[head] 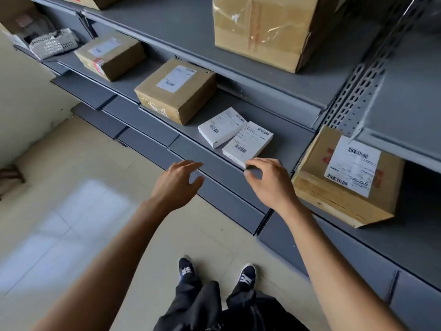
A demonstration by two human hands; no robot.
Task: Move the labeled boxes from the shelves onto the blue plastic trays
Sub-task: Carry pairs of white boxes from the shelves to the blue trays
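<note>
Head view, looking down at a grey metal shelf and the person's two bare arms. The right hand reaches to the shelf's front edge, fingers spread and curled, fingertips touching the near corner of a small white labeled box; the hand is not closed around it. A second small white labeled box lies touching the first, at its 10 o'clock. The left hand hovers empty in front of the shelf edge, at 9 o'clock from the right hand, fingers apart. A brown labeled carton stands at 10 o'clock from the white boxes, and another brown carton farther along the same direction. At 3 o'clock from the right hand, a larger labeled carton sits on the adjoining shelf section. A tall taped carton occupies the shelf above.
</note>
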